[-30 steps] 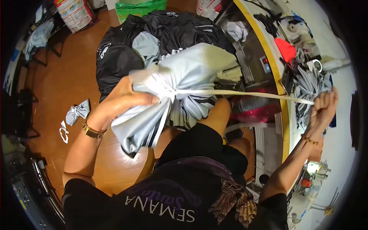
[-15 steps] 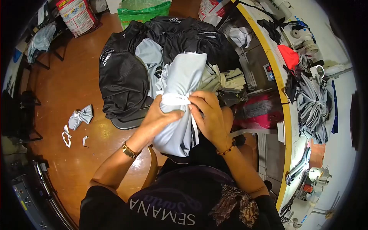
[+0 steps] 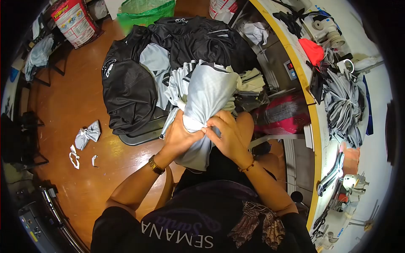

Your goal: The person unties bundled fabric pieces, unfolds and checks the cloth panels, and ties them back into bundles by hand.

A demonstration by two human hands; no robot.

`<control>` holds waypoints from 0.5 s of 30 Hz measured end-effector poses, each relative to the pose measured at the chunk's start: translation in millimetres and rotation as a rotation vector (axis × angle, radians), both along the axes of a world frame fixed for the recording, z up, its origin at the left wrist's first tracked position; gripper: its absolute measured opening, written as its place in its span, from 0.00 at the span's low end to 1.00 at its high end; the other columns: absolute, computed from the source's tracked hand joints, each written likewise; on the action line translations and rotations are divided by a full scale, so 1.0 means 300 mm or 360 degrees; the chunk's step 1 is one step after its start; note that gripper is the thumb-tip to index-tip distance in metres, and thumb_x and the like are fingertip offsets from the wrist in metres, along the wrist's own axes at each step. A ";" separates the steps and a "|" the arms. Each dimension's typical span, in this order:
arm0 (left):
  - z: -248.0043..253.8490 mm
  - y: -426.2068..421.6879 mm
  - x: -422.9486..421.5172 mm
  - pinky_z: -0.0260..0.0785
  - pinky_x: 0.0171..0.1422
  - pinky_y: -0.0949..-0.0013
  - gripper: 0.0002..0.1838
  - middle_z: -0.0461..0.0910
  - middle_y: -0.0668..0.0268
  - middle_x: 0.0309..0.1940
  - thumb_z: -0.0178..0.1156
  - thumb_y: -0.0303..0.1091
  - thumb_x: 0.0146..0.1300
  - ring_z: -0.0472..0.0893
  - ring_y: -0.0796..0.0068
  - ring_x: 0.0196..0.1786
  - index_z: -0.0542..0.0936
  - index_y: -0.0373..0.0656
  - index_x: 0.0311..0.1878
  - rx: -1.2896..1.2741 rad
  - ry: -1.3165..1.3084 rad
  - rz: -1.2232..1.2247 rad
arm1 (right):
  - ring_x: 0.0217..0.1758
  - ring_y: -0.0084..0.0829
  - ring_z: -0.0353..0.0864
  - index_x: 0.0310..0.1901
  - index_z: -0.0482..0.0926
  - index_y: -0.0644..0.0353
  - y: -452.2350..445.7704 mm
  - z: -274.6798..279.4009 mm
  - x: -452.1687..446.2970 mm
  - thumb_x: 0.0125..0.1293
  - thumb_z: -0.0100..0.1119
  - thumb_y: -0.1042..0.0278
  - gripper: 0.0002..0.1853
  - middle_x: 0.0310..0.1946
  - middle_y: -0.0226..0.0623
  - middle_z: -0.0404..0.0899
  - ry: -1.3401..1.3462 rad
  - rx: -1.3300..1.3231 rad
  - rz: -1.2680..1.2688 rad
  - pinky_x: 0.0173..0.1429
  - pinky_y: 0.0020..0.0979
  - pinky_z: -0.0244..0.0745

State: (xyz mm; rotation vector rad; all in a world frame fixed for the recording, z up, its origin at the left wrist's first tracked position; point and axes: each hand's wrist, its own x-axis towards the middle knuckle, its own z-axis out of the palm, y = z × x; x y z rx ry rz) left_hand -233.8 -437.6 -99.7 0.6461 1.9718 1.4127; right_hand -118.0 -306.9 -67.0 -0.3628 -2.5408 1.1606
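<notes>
A rolled bundle of light grey fabric (image 3: 211, 88) is held above my lap, cinched at its middle by a white cloth strip (image 3: 193, 123). My left hand (image 3: 181, 135) wraps the bundle's left side, its thumb pressed at the strip. At the right, my right hand (image 3: 225, 135) pinches the strip with thumb and fingertips close to the left thumb. Beyond the bundle, more grey pieces with dark edges (image 3: 179, 82) fan out. Black garments with white lettering (image 3: 130, 88) are heaped behind, beside a tied bundle of beige cloth (image 3: 251, 80).
On the floor at left lie a small tied grey bundle (image 3: 87, 134) and white cloth scraps (image 3: 74, 158). A yellow-edged worktable (image 3: 310, 95) at right carries sewing machines (image 3: 327, 31) and a tied grey fabric bundle (image 3: 341, 105). A green bag (image 3: 147, 12) stands at the back.
The bundle has turned and its upper end has tipped lower and to the right. Both hands have moved slightly down and closer together at the white strip.
</notes>
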 end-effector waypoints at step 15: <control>-0.106 -0.107 -0.202 0.73 0.50 0.69 0.31 0.84 0.59 0.39 0.72 0.35 0.45 0.82 0.72 0.41 0.75 0.32 0.53 0.0159 -0.0013 -0.0094 | 0.32 0.22 0.73 0.43 0.75 0.55 0.259 0.353 0.360 0.75 0.47 0.56 0.12 0.32 0.32 0.73 0.0374 -0.1187 -0.0008 0.33 0.25 0.68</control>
